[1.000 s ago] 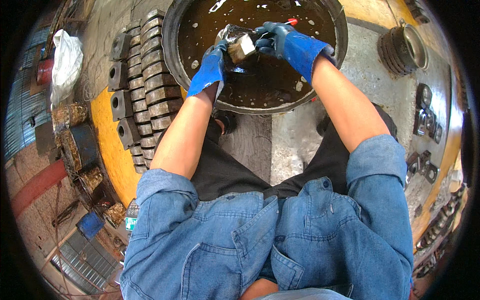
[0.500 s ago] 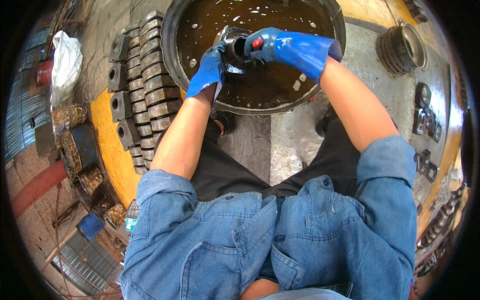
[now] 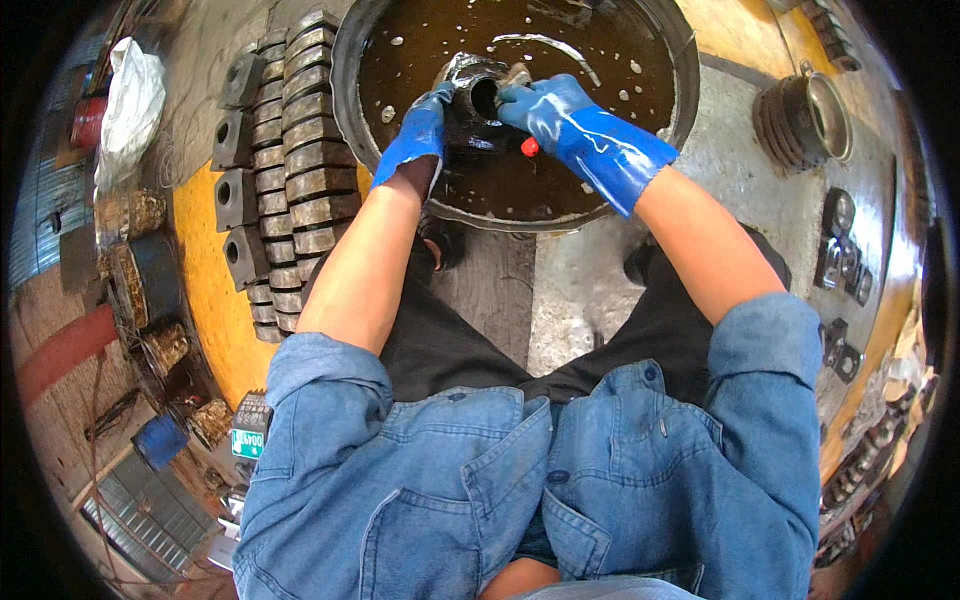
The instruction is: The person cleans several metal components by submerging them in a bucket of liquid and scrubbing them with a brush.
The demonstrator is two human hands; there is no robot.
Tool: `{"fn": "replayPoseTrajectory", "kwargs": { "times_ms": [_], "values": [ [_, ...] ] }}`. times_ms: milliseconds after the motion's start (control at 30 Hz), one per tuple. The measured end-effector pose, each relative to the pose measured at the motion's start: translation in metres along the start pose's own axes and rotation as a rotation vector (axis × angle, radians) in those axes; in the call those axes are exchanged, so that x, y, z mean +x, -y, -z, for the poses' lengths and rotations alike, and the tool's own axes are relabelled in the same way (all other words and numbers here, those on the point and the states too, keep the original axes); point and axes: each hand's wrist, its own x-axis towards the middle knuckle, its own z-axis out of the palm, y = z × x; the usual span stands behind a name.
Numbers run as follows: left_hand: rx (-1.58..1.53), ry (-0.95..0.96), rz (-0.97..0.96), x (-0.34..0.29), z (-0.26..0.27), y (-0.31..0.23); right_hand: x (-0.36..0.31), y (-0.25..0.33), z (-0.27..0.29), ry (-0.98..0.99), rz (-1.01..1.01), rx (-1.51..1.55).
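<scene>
Over a wide round tub [image 3: 686, 75] of brown liquid, my left hand [image 3: 428, 115] in a blue rubber glove grips the left side of a dark, wet metal block [image 3: 466, 118]. A round bore in the block faces up toward me. My right hand [image 3: 545, 103], gloved the same way, is closed around a brush at the block's right side. Tan bristles [image 3: 517, 74] show above the fingers, and the brush's red handle end [image 3: 530, 147] sticks out below them. Most of the handle is hidden in my glove.
Left of the tub stand long rows of stacked metal pieces [image 3: 318, 160] and several square blocks with holes [image 3: 237, 200]. On the right are a ribbed metal cylinder [image 3: 800, 120] and dark metal brackets [image 3: 840, 240]. A white bag [image 3: 132, 110] lies far left.
My right hand has turned and shifted slightly right and down; bristles now show above it and the red end below. A white foam streak now shows in the liquid. My left hand keeps its grip.
</scene>
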Motion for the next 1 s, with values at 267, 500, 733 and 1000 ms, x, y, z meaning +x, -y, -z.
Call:
{"fn": "replayPoseTrajectory", "kwargs": {
  "times_ms": [267, 500, 733, 1000],
  "values": [
    [0.107, 0.029, -0.124, 0.022, 0.019, 0.014, -0.001, -0.001, -0.004, -0.133, 0.224, -0.056],
    [0.065, -0.006, -0.116, 0.029, 0.014, 0.015, -0.002, -0.002, -0.012, -0.163, -0.070, 0.175],
    [0.001, 0.031, -0.152, -0.030, -0.027, -0.005, -0.006, -0.018, -0.003, -0.104, -0.078, 0.404],
    [0.058, -0.031, -0.247, -0.040, -0.051, 0.002, -0.010, -0.022, -0.003, -0.070, -0.356, 0.795]
  ]
}}
